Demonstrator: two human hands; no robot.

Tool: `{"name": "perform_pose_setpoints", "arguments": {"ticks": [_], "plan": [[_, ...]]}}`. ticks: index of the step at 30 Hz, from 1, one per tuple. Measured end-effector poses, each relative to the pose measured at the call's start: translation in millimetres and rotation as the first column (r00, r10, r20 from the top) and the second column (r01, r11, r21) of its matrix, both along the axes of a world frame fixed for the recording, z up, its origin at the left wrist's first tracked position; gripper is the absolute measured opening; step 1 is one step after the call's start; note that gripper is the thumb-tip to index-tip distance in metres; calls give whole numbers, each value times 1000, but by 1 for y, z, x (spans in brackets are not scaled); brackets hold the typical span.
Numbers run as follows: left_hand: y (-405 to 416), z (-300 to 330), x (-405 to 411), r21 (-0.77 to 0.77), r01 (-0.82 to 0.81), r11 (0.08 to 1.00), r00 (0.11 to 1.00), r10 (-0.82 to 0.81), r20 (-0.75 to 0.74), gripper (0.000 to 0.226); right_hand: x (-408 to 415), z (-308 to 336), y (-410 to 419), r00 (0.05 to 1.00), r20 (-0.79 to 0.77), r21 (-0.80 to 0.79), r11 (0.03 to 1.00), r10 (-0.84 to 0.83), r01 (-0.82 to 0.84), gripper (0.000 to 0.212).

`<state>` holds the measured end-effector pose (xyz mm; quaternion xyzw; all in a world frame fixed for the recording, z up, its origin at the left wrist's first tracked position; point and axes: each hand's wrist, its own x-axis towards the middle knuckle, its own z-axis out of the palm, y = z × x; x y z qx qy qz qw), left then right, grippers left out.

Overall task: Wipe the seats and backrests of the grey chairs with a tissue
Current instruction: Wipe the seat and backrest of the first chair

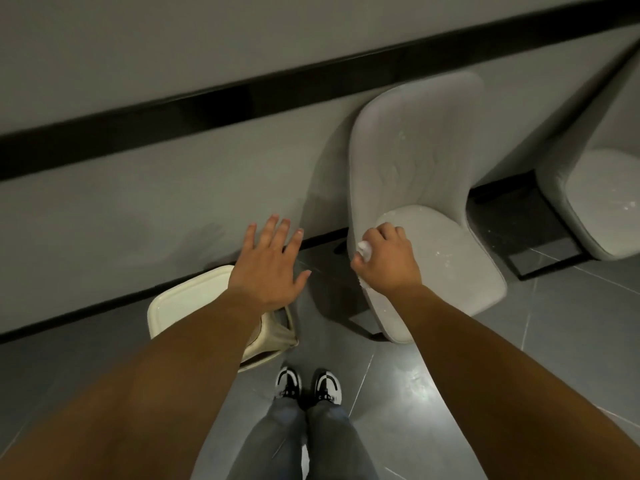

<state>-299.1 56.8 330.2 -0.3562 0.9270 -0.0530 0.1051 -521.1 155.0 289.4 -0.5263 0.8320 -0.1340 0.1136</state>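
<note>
A grey upholstered chair (436, 188) stands against the wall, its seat and tall backrest speckled with white flecks. My right hand (384, 259) grips a crumpled white tissue (364, 250) at the left front edge of that seat. My left hand (268, 265) hovers with fingers spread flat over the floor, left of the chair, holding nothing. A second grey chair (602, 216) shows partly at the right edge.
A cream plastic stool (194, 299) sits below my left forearm by the wall. My feet in black-and-white shoes (308, 384) stand on the grey tiled floor. A black stripe runs along the grey wall (173, 188). A dark floor panel (526, 233) lies between the chairs.
</note>
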Motion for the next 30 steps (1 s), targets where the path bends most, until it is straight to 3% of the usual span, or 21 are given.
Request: {"name": "perform_pose_setpoints", "arguments": {"ticks": [17,24,30], "plan": [[17,7,-38,69,164,984,986,-160,-53,79,-29,51,72,956,-44,62,955,-289,292,40],[28,-2,-66,77,105,992,994,-102,-35,79,-75,46,79,968,-32,82,964,-249,251,41],[49,-6,-110,32,-67,997,997,66,32,80,-148,26,79,994,-19,52,993,-109,110,39]]}}
